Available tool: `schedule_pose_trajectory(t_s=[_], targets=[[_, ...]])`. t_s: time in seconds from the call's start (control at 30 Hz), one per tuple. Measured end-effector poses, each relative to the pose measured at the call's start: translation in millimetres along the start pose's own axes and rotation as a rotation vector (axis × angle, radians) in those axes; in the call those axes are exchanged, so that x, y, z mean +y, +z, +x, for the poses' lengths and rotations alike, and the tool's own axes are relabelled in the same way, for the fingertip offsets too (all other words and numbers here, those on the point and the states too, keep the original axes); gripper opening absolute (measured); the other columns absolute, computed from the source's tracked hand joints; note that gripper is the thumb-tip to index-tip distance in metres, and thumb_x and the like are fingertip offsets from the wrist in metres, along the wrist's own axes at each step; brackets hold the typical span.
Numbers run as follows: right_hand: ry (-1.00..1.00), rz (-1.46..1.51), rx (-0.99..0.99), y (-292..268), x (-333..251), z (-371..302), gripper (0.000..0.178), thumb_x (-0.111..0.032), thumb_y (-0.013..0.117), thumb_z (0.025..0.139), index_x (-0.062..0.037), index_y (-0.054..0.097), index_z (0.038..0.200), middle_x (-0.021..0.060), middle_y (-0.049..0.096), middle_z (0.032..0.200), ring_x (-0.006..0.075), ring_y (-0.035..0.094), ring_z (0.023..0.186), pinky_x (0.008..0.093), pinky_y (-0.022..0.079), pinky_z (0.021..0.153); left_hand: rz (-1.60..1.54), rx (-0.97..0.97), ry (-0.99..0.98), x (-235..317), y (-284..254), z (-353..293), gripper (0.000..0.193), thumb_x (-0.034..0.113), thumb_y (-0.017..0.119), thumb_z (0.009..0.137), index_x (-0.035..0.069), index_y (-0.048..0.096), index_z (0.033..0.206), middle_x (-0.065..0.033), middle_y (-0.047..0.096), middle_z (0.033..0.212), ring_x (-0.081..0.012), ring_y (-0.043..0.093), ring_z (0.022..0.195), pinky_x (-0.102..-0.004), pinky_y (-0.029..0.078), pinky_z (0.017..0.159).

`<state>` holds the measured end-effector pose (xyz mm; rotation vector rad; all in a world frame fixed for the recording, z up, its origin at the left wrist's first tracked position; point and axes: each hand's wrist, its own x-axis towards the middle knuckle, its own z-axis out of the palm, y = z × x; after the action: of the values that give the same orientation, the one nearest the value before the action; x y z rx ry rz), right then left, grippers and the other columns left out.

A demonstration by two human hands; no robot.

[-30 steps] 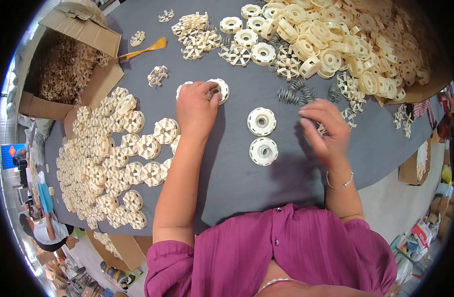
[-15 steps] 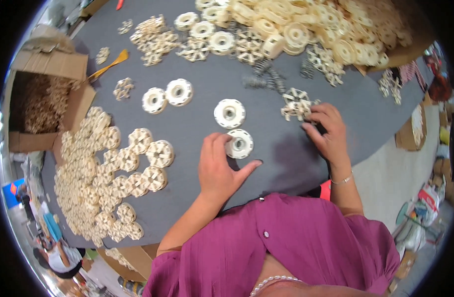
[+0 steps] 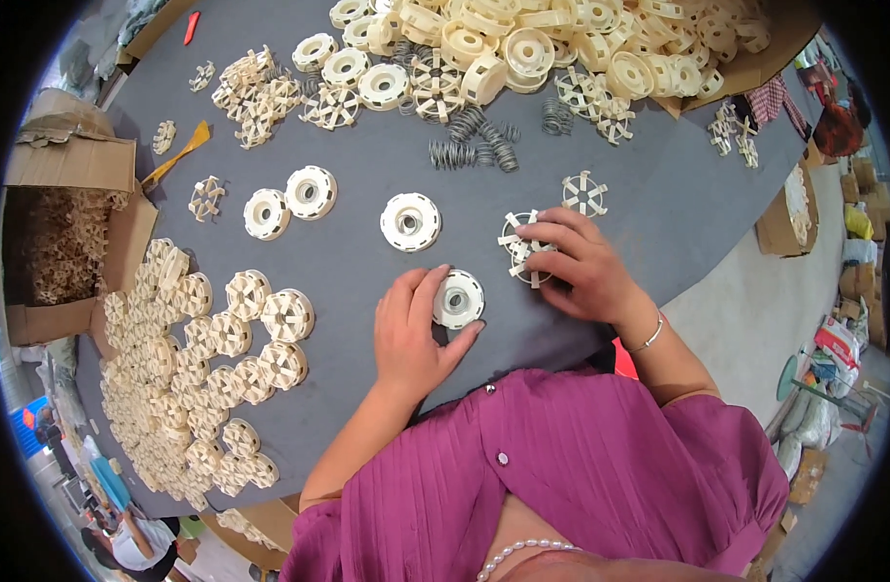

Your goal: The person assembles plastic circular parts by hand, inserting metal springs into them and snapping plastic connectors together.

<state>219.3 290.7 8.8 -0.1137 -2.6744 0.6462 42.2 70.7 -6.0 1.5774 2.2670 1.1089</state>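
Near the front of the grey table, a round cream plastic housing (image 3: 459, 300) with a slotted rim lies flat. My left hand (image 3: 406, 330) grips its left side, fingers on the far edge and thumb on the near edge. To the right, my right hand (image 3: 582, 267) pinches a spoked plastic ring (image 3: 525, 249), tilted and partly covered by the fingers. Just beyond that hand lies another spoked ring (image 3: 584, 194). A similar slotted housing (image 3: 411, 222) with a coil spring seated in its centre lies farther off, and two more housings (image 3: 311, 192) touch each other to its left.
Loose coil springs (image 3: 484, 145) lie beyond the housings, before a large heap of cream plastic housings (image 3: 532, 48). Many joined round pieces (image 3: 288, 315) cover the left side, next to an open cardboard box (image 3: 71, 242) of small parts. A yellow strip-like tool (image 3: 181, 155) lies near the box.
My right hand has moved left with one spoked ring, leaving another lying behind. The left hand has closed in around the near housing. The whole view has shifted slightly.
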Motion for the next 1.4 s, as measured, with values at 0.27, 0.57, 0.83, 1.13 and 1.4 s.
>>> schedule_pose_trajectory(t_s=[0.27, 0.57, 0.83, 1.13, 1.4], targets=[[0.260, 0.043, 0.122, -12.5, -17.5, 13.4, 0.050, -0.023, 0.083, 0.076, -0.0059, 0.067, 0.119, 0.0130, 0.067, 0.131, 0.0369, 0.060, 0.121, 0.0457, 0.042, 0.110, -0.020, -0.020, -0.006, 2.5, -2.0, 2.3, 0.075, 0.030, 0.093, 0.068, 0.005, 0.064, 0.133, -0.0150, 0.063, 0.122, -0.0356, 0.062, 0.107, -0.0443, 0.050, 0.092], [0.449, 0.129, 0.078, -20.5, -10.6, 41.1, 0.034, -0.016, 0.081, 0.083, -0.0038, 0.072, 0.114, 0.0121, 0.068, 0.110, 0.0247, 0.064, 0.092, 0.0343, 0.051, 0.080, -0.019, -0.020, -0.004, 0.8, -2.8, 0.1, 0.075, 0.030, 0.093, 0.068, 0.004, 0.064, 0.133, -0.0144, 0.063, 0.121, -0.0351, 0.062, 0.107, -0.0452, 0.050, 0.092], [0.585, 0.395, 0.302, -26.0, 22.5, 51.1, 0.011, -0.012, 0.074, 0.095, -0.0003, 0.073, 0.097, 0.0021, 0.065, 0.086, 0.0101, 0.058, 0.073, 0.0267, 0.047, 0.066, -0.021, -0.035, -0.007, -2.2, -4.4, 1.2, 0.077, 0.032, 0.094, 0.068, 0.004, 0.065, 0.133, -0.0131, 0.063, 0.121, -0.0336, 0.061, 0.105, -0.0440, 0.049, 0.093], [0.348, 0.503, 0.369, 1.2, -19.8, 48.7, 0.011, -0.009, 0.076, 0.095, 0.0011, 0.072, 0.098, 0.0060, 0.068, 0.086, 0.0124, 0.064, 0.080, 0.0285, 0.051, 0.071, -0.559, 0.017, -0.299, 40.9, -22.6, 46.3, 0.056, 0.026, 0.086, 0.085, -0.002, 0.066, 0.130, -0.0149, 0.066, 0.118, -0.0194, 0.065, 0.094, -0.0313, 0.053, 0.075], [0.238, 0.837, 0.317, 14.1, -30.7, 39.5, 0.010, -0.008, 0.065, 0.104, 0.0009, 0.067, 0.107, 0.0069, 0.067, 0.104, 0.0120, 0.061, 0.081, 0.0257, 0.050, 0.071, -0.683, 0.035, -0.270, 17.1, -18.3, 49.4, 0.038, 0.006, 0.071, 0.095, 0.002, 0.066, 0.133, -0.0113, 0.073, 0.094, -0.0147, 0.065, 0.070, -0.0286, 0.053, 0.066]])
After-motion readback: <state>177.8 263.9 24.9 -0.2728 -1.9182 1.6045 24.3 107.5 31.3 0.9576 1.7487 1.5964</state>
